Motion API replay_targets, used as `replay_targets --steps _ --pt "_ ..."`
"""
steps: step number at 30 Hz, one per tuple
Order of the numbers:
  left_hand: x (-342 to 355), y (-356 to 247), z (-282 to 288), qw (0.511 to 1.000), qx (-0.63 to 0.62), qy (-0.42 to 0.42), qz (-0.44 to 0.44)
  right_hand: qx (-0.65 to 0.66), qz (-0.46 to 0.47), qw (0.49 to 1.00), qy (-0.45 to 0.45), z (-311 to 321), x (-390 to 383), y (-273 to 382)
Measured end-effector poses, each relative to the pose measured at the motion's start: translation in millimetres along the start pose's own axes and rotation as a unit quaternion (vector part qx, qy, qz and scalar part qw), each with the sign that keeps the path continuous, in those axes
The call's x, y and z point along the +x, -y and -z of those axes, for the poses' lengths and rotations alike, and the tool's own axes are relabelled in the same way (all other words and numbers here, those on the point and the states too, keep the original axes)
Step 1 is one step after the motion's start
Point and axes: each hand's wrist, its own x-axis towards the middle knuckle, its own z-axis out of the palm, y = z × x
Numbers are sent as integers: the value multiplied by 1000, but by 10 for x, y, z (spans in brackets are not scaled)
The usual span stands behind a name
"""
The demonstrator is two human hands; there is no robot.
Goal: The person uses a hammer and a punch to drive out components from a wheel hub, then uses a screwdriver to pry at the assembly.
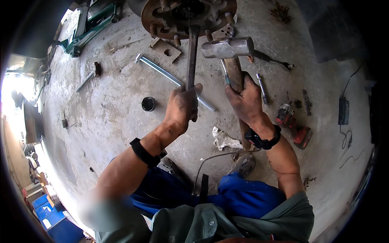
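Observation:
My left hand [183,101] grips a long flat dark steel bar [192,56], whose far end meets the rusty round wheel hub [158,16] with studs at the top of the head view. My right hand [247,97] is closed on the wooden handle of a sledgehammer; its steel head [227,47] sits below and right of the hub, beside the bar. A shiny long bar [160,69] lies on the floor beneath the dark bar, and a small black cup [148,104] stands left of my left hand.
Around me on the concrete floor [101,129] lie a green jack [85,28], a metal plate [166,48], a small hammer [96,69], a socket wrench [275,58], an extension bar [262,89], a red impact driver [300,135], a crumpled rag [225,139] and cables. Blue bins [56,218] stand at lower left.

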Motion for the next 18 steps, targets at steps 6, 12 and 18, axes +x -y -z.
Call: replay_targets --steps 6,12,18 --pt "-107 -115 64 1000 -5 -3 17 33 -33 999 18 -21 46 4" --pt "-351 -164 112 998 -51 -9 32 45 -25 999 -11 -212 118 144" --pt "-499 -209 168 998 -51 -18 30 -134 168 965 -149 -338 361 46"
